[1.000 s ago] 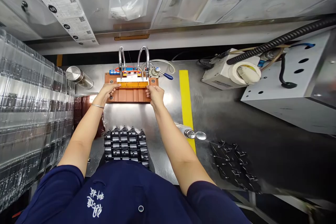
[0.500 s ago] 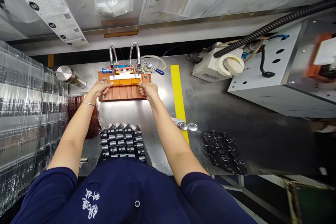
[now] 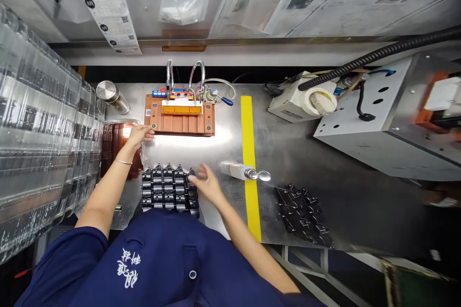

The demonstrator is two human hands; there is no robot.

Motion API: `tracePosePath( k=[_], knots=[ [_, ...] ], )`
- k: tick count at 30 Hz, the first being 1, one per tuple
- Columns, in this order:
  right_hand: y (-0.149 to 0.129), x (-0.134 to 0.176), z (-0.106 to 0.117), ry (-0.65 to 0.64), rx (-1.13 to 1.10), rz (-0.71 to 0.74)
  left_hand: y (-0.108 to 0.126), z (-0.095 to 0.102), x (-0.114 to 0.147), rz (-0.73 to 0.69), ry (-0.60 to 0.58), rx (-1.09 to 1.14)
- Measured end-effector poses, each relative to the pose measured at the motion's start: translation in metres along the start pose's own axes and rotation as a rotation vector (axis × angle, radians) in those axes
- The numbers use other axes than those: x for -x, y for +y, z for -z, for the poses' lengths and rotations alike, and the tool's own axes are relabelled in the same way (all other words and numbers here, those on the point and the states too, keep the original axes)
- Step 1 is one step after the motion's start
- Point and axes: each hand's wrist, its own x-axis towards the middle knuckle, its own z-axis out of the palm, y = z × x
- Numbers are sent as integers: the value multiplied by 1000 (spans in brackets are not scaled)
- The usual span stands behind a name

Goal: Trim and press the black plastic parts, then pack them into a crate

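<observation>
My left hand [image 3: 139, 136] is at the front left corner of a copper-coloured fixture [image 3: 183, 124], its fingers closed on the edge. On the fixture lies an orange strip [image 3: 182, 110] along a white bar, beneath two bent metal hoses. My right hand [image 3: 209, 184] is over the bench just right of a tray of black cylindrical parts [image 3: 169, 184]. Its fingers are apart and partly smeared by motion, with nothing seen in them. The thumb points toward the nearest black parts; whether it touches them I cannot tell.
A white bottle with a metal top [image 3: 239, 171] lies by the yellow tape [image 3: 248, 144]. More black parts [image 3: 302, 216] lie right of it. Stacked clear trays [image 3: 46, 139] rise at left, near a metal flask [image 3: 113, 98] and a reddish-brown bag [image 3: 118, 153]. Right stands a grey machine [image 3: 360, 144].
My right hand has left the orange strip and come back toward the black parts. My left hand has moved from the strip's end to the fixture's front corner. The view has shifted slightly.
</observation>
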Motion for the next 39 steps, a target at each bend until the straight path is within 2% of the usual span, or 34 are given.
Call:
tracePosePath(
  k=[3, 6, 7, 9, 11, 13, 15, 18, 21, 23, 25, 28, 31, 35, 39],
  knots=[
    [29, 50, -6, -126, 131, 102, -16, -5, 16, -10, -12, -25],
    [20, 48, 5, -107, 200, 125, -24, -14, 31, -121, -48, -101],
    [9, 38, 11, -65, 236, 142, -24, -18, 37, -204, -35, -153],
    [-23, 9, 18, 41, 373, 244, -24, -26, 50, -462, 40, -294],
    [-61, -27, 13, 127, 561, 473, -22, -34, 62, -761, 112, -468],
    [-92, -62, -4, 103, 682, 640, -22, -43, 66, -979, 109, -660],
    [-110, -90, -29, 27, 765, 695, -23, -50, 61, -1078, 73, -853],
    [-111, -114, -61, -60, 818, 715, -27, -56, 39, -1082, 58, -1088],
    [-98, -129, -63, -86, 800, 770, -25, -60, 16, -1067, 23, -1236],
    [-92, -141, -45, -70, 760, 793, -19, -65, 4, -1076, -12, -1302],
    [-93, -157, -17, -3, 730, 756, -10, -72, -3, -1068, -31, -1360],
    [-102, -180, 29, 111, 780, 608, 4, -86, -8, -1019, -29, -1443],
    [-113, -195, 61, 150, 943, 422, 9, -95, -9, -981, 4, -1501],
    [-125, -205, 73, 116, 1238, 232, 5, -98, -11, -960, 40, -1522],
    [-137, -218, 72, 38, 1366, 167, -5, -103, -11, -941, 113, -1524]
  ],
)
